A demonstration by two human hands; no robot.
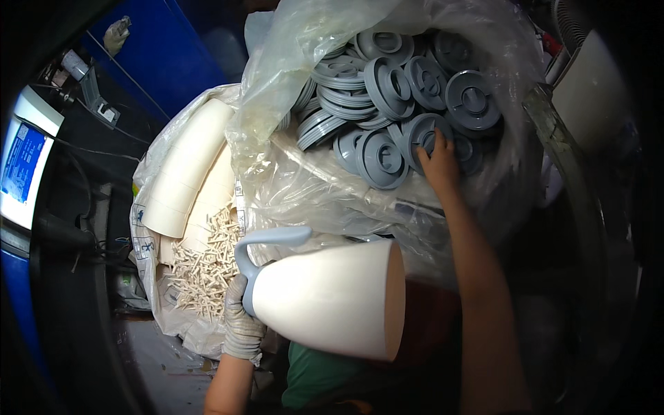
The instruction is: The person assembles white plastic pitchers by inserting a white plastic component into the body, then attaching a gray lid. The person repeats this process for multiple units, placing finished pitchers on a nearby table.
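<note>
My left hand (pixel 242 321), in a pale knitted glove, is closed around the grey collar at the narrow end of a white jug (pixel 321 297). The jug lies sideways in the air, its wide end facing right, and its grey handle (pixel 280 237) curves along the upper side. Part of my left fingers is hidden behind the collar. My bare right hand (pixel 440 162) reaches into a clear plastic bag, thumb and fingers bent over the middle of a grey round lid (pixel 413 131). Several more grey lids (pixel 382 160) lie heaped around it.
Left of the clear bag (pixel 304 187), a white woven sack (pixel 149 266) holds curved cream panels (pixel 187 166) and a pile of small cream plastic pieces (pixel 204 273). A lit screen (pixel 24 162) stands far left. A metal bar (pixel 564 149) runs along the right.
</note>
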